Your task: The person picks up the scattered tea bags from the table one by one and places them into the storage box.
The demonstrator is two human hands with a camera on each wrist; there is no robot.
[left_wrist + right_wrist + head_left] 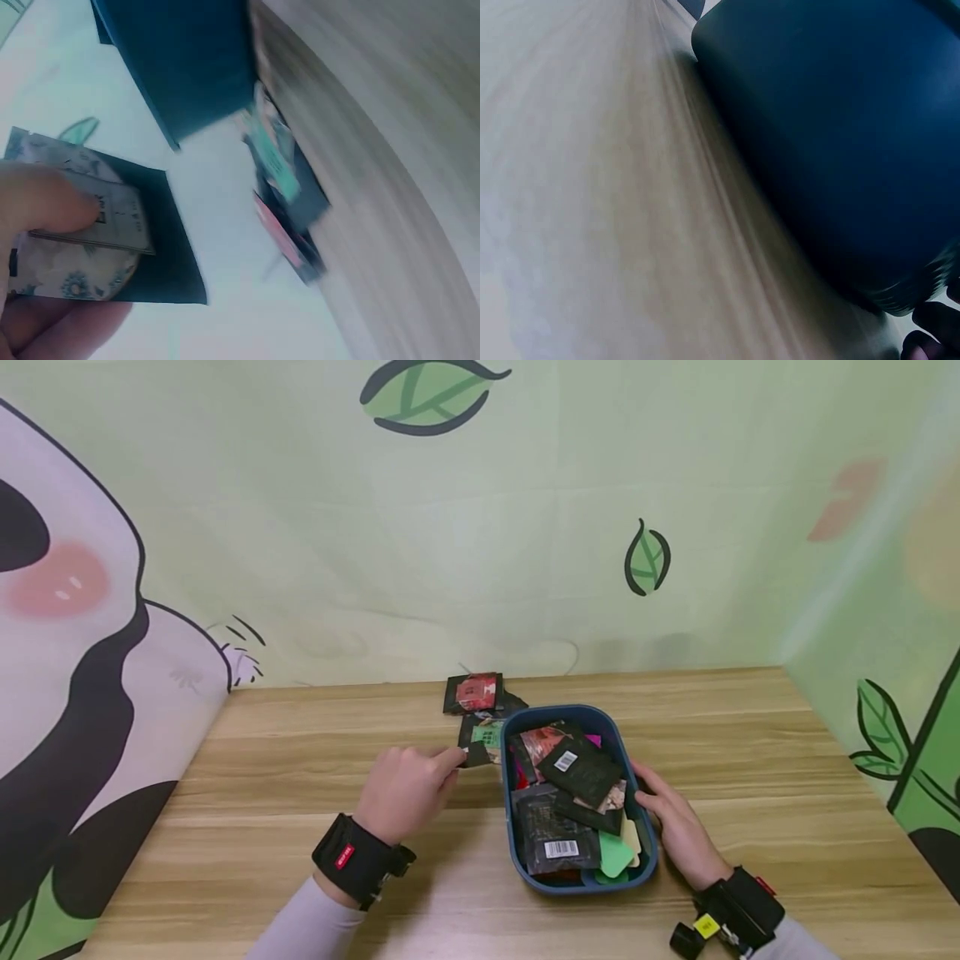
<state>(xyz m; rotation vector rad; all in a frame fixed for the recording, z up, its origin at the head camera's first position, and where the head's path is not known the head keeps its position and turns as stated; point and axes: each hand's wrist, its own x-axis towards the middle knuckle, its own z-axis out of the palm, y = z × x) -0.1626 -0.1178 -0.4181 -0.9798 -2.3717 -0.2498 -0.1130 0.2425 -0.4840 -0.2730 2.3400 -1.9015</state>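
My left hand (408, 793) pinches a small black square packet (475, 755) just left of the blue bin (513, 839). In the left wrist view, this packet (180, 262) shows a pale flower-patterned label under the thumb. My right hand (682, 831) rests against the bin's right wall, its fingers partly hidden behind that wall. Inside the bin lie several dark packets (581, 768), some with white barcodes, and a green card-like piece (615, 853). Behind the held packet, a packet with a green label (486, 735) and one with a red label (476, 692) overlap on the table.
The wooden table (300, 777) runs back to a pale green printed backdrop (525, 568). The loose packets lie close to the backdrop's foot, beside the bin's back left corner. A second backdrop panel (915, 635) stands at the right.
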